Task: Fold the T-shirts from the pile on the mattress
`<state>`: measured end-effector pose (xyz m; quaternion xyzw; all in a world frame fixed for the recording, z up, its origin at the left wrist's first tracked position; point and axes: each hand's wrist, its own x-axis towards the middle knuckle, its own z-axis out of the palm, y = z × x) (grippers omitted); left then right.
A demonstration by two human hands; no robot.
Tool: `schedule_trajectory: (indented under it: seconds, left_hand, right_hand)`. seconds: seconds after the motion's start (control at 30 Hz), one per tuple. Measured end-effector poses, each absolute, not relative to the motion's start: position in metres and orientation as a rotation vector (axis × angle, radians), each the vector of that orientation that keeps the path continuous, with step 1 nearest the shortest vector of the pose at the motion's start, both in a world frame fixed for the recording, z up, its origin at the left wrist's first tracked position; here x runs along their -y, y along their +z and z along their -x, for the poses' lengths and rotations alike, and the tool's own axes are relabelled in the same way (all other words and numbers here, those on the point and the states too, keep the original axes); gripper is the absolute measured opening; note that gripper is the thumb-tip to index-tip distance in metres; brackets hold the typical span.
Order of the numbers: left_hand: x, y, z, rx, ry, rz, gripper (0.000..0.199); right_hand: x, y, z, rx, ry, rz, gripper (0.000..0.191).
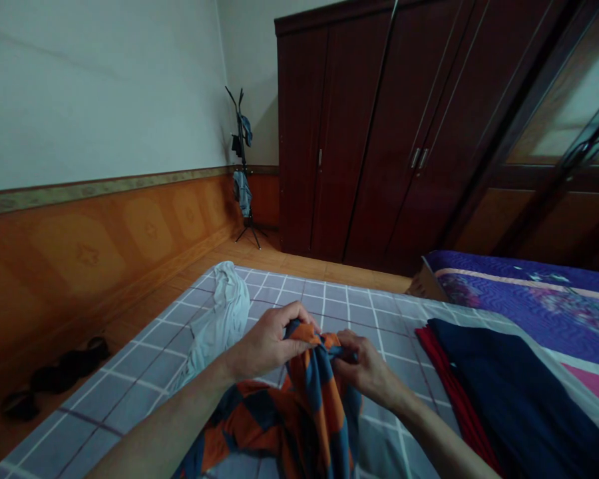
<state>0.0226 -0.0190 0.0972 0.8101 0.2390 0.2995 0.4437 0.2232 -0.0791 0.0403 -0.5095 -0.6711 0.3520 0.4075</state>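
Checked garment [322, 392], gathered up.
Left hand [267, 340] and right hand [365, 367] pinch it; pale cloth [225, 303] at their ten o'clock, folded clothes [509, 386] at three.

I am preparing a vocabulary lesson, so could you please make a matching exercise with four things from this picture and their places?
Things:
1. Checked garment
2. Pale cloth
3. Dark blue cloth
4. Coat rack

Places:
A. On top of the red cloth
B. Near the room's corner, left of the wardrobe
C. Held by the left hand and right hand
D. Crumpled at the far left corner of the grey sheet

Pairs: 1-C, 2-D, 3-A, 4-B
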Motion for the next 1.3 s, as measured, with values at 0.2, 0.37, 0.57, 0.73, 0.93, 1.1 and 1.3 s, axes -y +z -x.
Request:
schedule_trajectory:
  seconds: [0.2,0.37,0.57,0.73,0.93,1.1,1.3]
  left_hand:
    - [-0.004,0.089,-0.008,-0.781,0.627,-2.295,0.010]
    - [-0.014,0.067,-0.007,-0.709,0.396,-2.394,0.058]
    - [-0.013,0.065,-0.012,-0.651,0.146,-2.548,0.029]
    - [-0.003,0.076,-0.027,-0.456,0.258,-2.222,0.015]
    - [-0.003,0.116,-0.013,-0.389,0.444,-1.793,0.015]
    - [-0.006,0.119,-0.007,-0.371,0.189,-1.750,0.030]
    - [-0.011,0.076,-0.018,-0.515,0.015,-1.593,0.045]
  right_hand:
    - [0.081,0.050,-0.248,1.730,0.677,1.501,0.017]
    - [0.088,0.073,-0.247,1.816,0.588,1.636,0.016]
    - [0.094,0.078,-0.244,1.780,0.864,1.491,0.023]
    - [0.097,0.077,-0.231,1.611,1.217,1.231,0.033]
    - [0.101,0.087,-0.236,1.607,1.495,1.184,0.038]
    - [0.095,0.082,-0.242,1.699,1.416,1.245,0.041]
    - [0.087,0.084,-0.236,1.730,1.139,1.403,0.030]
